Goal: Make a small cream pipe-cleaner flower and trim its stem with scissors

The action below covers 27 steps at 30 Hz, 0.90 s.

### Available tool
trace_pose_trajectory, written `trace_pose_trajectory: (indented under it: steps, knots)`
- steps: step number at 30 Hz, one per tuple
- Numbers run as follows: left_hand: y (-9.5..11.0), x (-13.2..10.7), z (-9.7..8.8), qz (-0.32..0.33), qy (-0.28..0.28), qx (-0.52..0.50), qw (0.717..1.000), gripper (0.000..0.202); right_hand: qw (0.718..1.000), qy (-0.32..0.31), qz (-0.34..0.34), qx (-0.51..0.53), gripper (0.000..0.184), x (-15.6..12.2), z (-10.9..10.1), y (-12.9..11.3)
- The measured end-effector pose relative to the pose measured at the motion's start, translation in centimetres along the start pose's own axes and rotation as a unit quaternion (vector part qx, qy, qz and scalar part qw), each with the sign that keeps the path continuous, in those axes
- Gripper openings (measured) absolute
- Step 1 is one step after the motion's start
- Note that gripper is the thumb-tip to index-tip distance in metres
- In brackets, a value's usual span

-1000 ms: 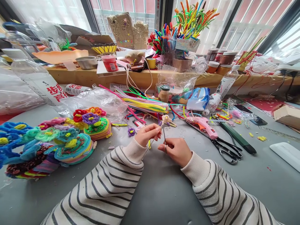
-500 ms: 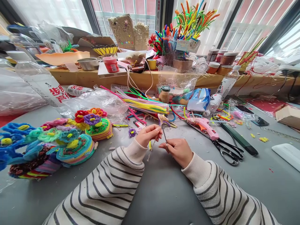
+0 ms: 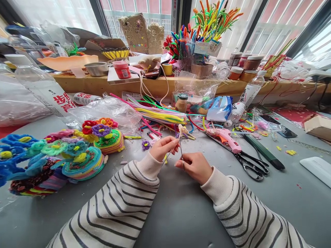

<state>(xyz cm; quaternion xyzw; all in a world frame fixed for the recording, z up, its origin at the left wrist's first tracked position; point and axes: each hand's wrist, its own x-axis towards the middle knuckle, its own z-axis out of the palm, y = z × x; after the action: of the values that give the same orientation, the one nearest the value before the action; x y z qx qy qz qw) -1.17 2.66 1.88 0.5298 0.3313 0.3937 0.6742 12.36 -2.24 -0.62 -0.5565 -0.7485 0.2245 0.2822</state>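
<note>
My left hand (image 3: 162,148) is closed in a pinch on a thin grey stem (image 3: 181,150), just below the small cream fuzzy piece (image 3: 183,130) at its top. Lower down, the fingers of my right hand (image 3: 198,164) pinch the same stem, which stands nearly upright between the hands. Another thin strand (image 3: 166,157) hangs below my left fingers; where it joins is hidden. On the table beyond the left hand lies a small purple flower (image 3: 145,145) with a yellow centre.
To the left stand fuzzy flowers on a round coiled base (image 3: 82,165). A pink glue gun (image 3: 227,137), black-handled scissors (image 3: 252,165) and a green cutter-like tool (image 3: 265,153) lie at right. Behind are a bundle of pipe cleaners (image 3: 160,115), a small jar (image 3: 181,103) and bottles.
The stem has turned a little between my fingers, and its cream top now faces differently. The loose strand has swung up and left. Both hands stay nearly in place.
</note>
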Motion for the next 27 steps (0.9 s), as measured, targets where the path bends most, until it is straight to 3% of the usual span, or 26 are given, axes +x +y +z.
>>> trace_pose_trajectory:
  steps: [11, 20, 27]
  knots:
    - [0.24, -0.13, 0.15, 0.003, 0.013, 0.018, 1.0, 0.028, 1.0, 0.022, -0.009, 0.009, 0.058, 0.1, -0.02, 0.06]
    - [0.17, -0.09, 0.08, 0.006, 0.021, 0.021, 1.0, 0.027, 0.999, 0.007, -0.01, 0.053, 0.039, 0.16, -0.15, 0.26]
    - [0.24, -0.05, 0.04, 0.006, 0.019, -0.001, 1.0, 0.027, 0.998, -0.005, -0.006, 0.054, 0.037, 0.15, -0.16, 0.24]
